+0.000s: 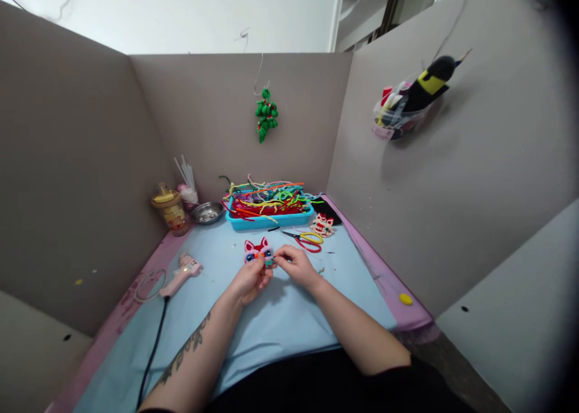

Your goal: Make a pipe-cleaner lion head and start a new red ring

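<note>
My left hand [254, 278] is closed on a small pipe-cleaner animal head [257, 248] with pink and red ears, blue eyes and an orange middle. It is held up above the blue cloth. At its right side my right hand [296, 264] pinches with thumb and finger near a teal piece of the figure; what lies between the fingertips is too small to make out. Beyond my right hand are scissors [307, 240] with yellow and red handles. A similar red and cream pipe-cleaner face [322, 225] lies past them.
A blue tray [253, 222] heaped with pipe cleaners stands at the back. To its left are a metal bowl [207, 213] and a lidded cup [172, 213]. A pink glue gun [183, 275] with a black cord lies left. Grey partitions [235, 117] enclose the table.
</note>
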`<action>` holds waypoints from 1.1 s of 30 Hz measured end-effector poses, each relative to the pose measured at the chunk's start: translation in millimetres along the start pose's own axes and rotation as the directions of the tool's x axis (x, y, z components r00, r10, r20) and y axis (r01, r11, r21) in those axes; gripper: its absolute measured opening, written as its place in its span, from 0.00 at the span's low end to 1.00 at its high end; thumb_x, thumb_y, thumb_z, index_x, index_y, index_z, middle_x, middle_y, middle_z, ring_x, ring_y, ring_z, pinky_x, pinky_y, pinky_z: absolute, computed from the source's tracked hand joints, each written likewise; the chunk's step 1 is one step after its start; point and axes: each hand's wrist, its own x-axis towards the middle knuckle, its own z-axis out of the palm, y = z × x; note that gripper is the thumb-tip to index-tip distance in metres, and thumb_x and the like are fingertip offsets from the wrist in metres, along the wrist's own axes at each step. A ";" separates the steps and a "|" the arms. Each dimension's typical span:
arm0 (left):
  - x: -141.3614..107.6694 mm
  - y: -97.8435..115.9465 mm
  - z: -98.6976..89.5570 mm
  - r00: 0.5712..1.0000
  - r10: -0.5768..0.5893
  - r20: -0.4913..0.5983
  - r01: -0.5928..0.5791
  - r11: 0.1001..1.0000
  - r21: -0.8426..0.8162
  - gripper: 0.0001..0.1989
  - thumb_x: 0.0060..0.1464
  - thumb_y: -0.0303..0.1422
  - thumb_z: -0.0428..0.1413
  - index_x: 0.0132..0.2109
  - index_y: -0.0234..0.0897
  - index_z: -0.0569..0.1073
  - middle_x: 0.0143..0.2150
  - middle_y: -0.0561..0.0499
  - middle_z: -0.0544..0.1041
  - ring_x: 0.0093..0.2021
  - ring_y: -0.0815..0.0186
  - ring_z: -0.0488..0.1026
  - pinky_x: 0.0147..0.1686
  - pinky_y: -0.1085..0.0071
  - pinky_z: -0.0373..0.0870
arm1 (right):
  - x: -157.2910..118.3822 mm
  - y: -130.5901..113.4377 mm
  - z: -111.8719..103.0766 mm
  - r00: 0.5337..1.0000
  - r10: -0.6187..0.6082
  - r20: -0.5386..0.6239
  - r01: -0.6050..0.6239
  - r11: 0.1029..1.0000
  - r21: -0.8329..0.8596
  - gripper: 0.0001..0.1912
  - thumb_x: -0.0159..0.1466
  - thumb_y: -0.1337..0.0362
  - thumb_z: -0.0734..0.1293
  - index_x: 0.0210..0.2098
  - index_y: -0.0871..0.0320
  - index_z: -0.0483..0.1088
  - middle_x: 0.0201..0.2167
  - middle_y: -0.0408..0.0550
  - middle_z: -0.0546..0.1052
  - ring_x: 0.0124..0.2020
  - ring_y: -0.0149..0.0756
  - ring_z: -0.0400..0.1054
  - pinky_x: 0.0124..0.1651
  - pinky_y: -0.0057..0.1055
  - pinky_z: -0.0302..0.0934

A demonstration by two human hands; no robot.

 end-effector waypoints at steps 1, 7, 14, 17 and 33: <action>0.4 0.4 -0.2 0.999 0.046 -0.013 -0.046 0.999 0.008 0.23 0.49 0.51 0.56 0.34 0.31 0.72 0.23 0.51 0.71 0.16 0.78 0.61 0.13 0.81 0.52 | 0.7 0.4 -0.2 0.999 0.036 -0.028 -0.035 0.999 0.039 0.08 0.59 0.60 0.65 0.28 0.58 0.69 0.25 0.44 0.71 0.27 0.32 0.64 0.32 0.29 0.59; 2.1 -0.6 0.3 0.878 0.472 -0.085 -0.424 0.847 0.320 0.23 0.37 0.39 0.66 0.41 0.33 0.74 0.29 0.50 0.75 0.26 0.69 0.71 0.25 0.75 0.67 | 4.7 3.6 -1.6 0.979 0.187 -0.080 -0.170 0.968 0.182 0.11 0.55 0.56 0.66 0.26 0.58 0.66 0.18 0.38 0.64 0.21 0.27 0.56 0.25 0.26 0.53; 0.5 -3.2 1.0 0.830 0.549 -0.097 -0.462 0.775 0.432 0.11 0.43 0.35 0.62 0.35 0.34 0.76 0.27 0.50 0.76 0.26 0.67 0.71 0.28 0.72 0.68 | 4.2 7.7 4.4 0.983 0.173 -0.066 -0.152 0.958 0.243 0.11 0.55 0.57 0.68 0.31 0.58 0.70 0.24 0.42 0.71 0.26 0.30 0.63 0.31 0.28 0.58; 0.3 0.7 2.2 0.873 0.481 -0.084 -0.424 0.831 0.360 0.12 0.40 0.35 0.63 0.33 0.33 0.75 0.23 0.52 0.74 0.23 0.70 0.69 0.27 0.73 0.66 | 4.2 10.6 4.7 0.987 0.138 -0.081 -0.117 0.968 0.221 0.10 0.55 0.58 0.67 0.33 0.58 0.71 0.28 0.44 0.74 0.30 0.33 0.66 0.35 0.30 0.60; -0.5 -0.8 3.5 0.906 0.422 -0.004 -0.405 0.871 0.278 0.17 0.41 0.43 0.63 0.31 0.33 0.74 0.23 0.52 0.73 0.24 0.69 0.70 0.27 0.73 0.68 | 3.3 11.9 -4.3 0.972 -0.233 -0.044 0.228 0.969 -0.092 0.08 0.63 0.63 0.61 0.29 0.55 0.68 0.28 0.46 0.70 0.34 0.36 0.65 0.40 0.34 0.60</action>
